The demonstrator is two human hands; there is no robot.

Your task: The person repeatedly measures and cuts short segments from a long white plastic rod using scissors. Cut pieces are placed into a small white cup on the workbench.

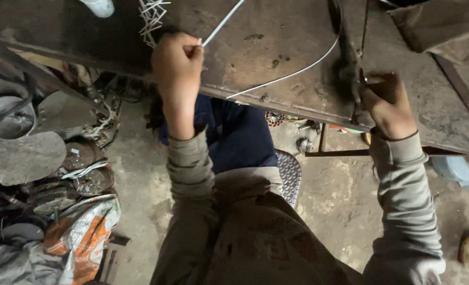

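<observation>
My left hand is closed around the end of a thin white strip that runs up and away over the rusty metal workbench. A second thin white strip curves across the bench top from its front edge toward the upper right. My right hand grips a dark metal tool or lever mounted at the bench's front edge. A bundle of cut white strips lies on the bench just above my left hand.
Scrap metal discs, fan parts and wires are piled on the floor at left, with an orange and white sack below them. A patterned sandal rests on the concrete floor. A white cup stands at the bench's far edge.
</observation>
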